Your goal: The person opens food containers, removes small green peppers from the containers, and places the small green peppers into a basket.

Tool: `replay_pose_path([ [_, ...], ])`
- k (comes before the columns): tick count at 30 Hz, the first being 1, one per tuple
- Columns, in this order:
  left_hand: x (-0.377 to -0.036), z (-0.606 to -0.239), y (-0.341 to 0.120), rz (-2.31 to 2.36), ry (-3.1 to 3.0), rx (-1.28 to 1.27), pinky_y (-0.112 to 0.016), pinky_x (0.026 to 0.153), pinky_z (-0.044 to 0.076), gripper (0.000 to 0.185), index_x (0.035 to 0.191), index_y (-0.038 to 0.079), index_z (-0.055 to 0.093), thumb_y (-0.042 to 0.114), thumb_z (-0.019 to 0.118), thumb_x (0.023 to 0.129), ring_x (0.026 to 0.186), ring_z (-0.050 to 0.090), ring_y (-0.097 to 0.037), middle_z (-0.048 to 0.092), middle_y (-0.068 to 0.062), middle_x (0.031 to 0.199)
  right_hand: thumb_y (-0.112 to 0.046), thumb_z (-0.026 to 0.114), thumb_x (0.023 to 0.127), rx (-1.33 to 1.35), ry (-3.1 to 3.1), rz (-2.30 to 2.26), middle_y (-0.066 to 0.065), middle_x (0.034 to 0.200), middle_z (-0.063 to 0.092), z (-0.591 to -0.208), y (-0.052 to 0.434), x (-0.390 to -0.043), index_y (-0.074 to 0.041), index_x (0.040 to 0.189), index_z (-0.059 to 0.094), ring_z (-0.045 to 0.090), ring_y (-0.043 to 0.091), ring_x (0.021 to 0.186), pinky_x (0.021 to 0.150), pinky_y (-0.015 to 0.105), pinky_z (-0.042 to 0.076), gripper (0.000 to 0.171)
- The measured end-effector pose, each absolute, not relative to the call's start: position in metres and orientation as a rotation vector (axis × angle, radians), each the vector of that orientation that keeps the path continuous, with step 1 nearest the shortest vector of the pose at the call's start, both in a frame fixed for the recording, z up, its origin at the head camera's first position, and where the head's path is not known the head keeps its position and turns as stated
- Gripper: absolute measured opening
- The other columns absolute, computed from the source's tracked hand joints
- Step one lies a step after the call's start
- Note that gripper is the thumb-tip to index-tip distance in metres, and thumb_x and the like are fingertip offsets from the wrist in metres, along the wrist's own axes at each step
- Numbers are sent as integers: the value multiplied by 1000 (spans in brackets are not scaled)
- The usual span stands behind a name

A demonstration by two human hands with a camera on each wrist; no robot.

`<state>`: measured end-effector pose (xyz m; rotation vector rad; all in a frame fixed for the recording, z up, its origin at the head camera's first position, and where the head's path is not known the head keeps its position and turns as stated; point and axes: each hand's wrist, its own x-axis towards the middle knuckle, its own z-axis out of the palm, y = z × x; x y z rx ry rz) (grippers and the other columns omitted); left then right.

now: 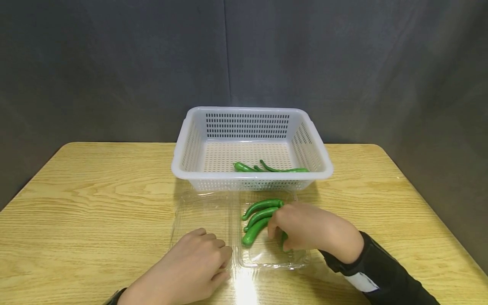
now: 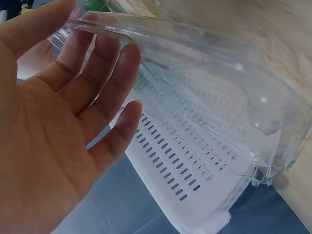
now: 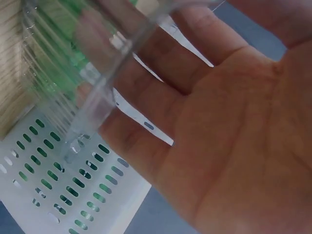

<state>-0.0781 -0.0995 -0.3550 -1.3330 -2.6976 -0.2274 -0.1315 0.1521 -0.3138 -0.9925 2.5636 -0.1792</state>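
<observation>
A clear plastic clamshell container [image 1: 251,263] lies opened out on the table, its empty half on the left. Three green chili peppers [image 1: 263,204] lie side by side in its right half. Over that half, my right hand [image 1: 305,226] reaches down with bent fingers and pinches another green chili pepper [image 1: 285,241], mostly hidden by the hand. My left hand [image 1: 190,267] is at the near edge of the left half. In the left wrist view, its curled fingers [image 2: 114,83] and thumb hold the container's clear rim [image 2: 161,61].
Behind the container stands a white perforated plastic basket [image 1: 251,175], with several green peppers [image 1: 282,169] near its front wall. The wooden table [image 1: 106,203] extends to both sides. A dark grey curtain [image 1: 152,72] hangs behind it.
</observation>
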Motion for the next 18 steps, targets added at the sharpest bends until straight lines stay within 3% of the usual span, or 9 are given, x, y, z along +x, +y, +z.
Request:
replay_pose_path([
  [10, -79, -355, -100, -243, -2710, -1340, -22, 59, 29, 34, 61, 24, 41, 21, 70, 79, 55, 32, -4, 32, 15, 59, -4, 87, 68, -918, 2570, -145, -10, 85, 66, -317, 151, -133, -20, 83, 75, 62, 14, 82, 79, 34, 51, 25],
  [18, -78, -356, -99, -244, -2700, -1341, -22, 59, 29, 33, 60, 24, 41, 20, 69, 78, 55, 32, -4, 32, 15, 59, 1, 87, 65, -907, 2564, -156, -7, 88, 67, -319, 152, -136, -17, 85, 76, 63, 16, 88, 81, 32, 52, 29],
])
